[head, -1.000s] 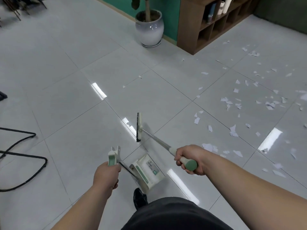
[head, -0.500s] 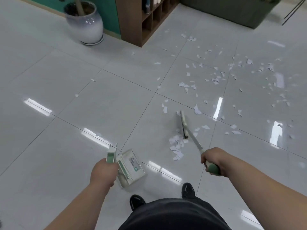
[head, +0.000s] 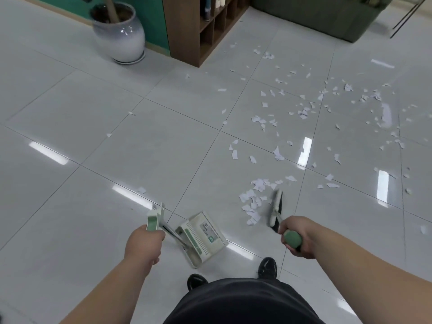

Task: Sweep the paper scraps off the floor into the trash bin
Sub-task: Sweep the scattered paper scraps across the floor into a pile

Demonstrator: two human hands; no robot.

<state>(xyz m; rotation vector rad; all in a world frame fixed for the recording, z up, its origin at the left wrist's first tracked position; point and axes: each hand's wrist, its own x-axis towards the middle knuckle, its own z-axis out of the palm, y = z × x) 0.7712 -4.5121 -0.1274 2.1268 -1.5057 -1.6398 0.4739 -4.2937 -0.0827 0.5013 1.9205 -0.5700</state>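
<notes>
Gathering step: right hand (head: 295,237) wrapped round broom (head: 275,208) handle, left hand (head: 143,244) wrapped round dustpan (head: 205,232) handle. Next, probably: brush scrap pile (head: 252,201) into dustpan.

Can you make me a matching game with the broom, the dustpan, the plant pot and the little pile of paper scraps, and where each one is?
Things
1. broom
2. dustpan
3. plant pot
4. pile of paper scraps

Places
A. lying on the floor, just left of the brush end
B. its handle held by the left hand
C. beside the wooden shelf, by the green wall
D. its handle held by the right hand

Pairs: 1-D, 2-B, 3-C, 4-A
</notes>
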